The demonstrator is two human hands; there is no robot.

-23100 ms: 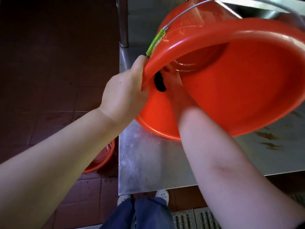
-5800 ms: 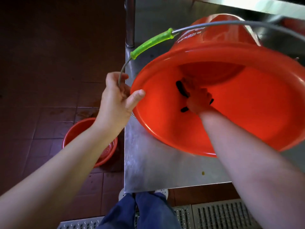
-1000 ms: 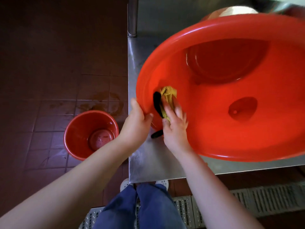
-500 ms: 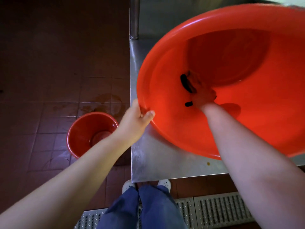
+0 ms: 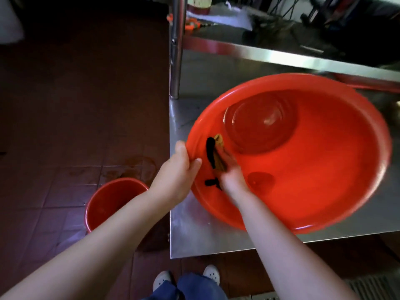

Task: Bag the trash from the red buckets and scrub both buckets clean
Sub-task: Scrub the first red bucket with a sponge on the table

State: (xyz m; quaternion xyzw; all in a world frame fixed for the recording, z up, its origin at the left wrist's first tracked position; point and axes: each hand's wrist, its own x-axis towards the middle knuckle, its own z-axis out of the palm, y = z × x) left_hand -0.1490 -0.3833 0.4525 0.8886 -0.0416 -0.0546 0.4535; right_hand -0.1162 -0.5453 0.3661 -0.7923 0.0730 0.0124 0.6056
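Count: two red buckets, two hands, one scrub pad. Large bucket [image 5: 313, 169] sits on the counter [image 5: 194, 239], tipped so its mouth faces the camera; base visible deep inside, wet sheen on the inner wall. Small bucket [image 5: 112, 200] stands upright on the floor [image 5: 65, 126], just off the counter's left edge. Left hand [image 5: 179, 167] at the counter's left edge, gripping the large bucket's rim: fingers curled over the outside, thumb hooked inside. Right hand [image 5: 231, 176] is inside that bucket, lying on the scrub pad [image 5: 218, 152] and holding it against the inner wall close to the rim; motion blur, so cannot tell whether the fingers curl round the pad or lie flat on it. Pad is yellow-brown with black parts showing above and below the hand. Left forearm crosses in front of the small bucket and hides its right side. Above the counter's back edge, a steel shelf [image 5: 281, 57] on an upright post [image 5: 176, 50]; items on it too blurred to name. Below the counter's front edge: white shoes [image 5: 211, 272], blue trousers [image 5: 194, 286], a floor grate [image 5: 368, 284] toward the right.
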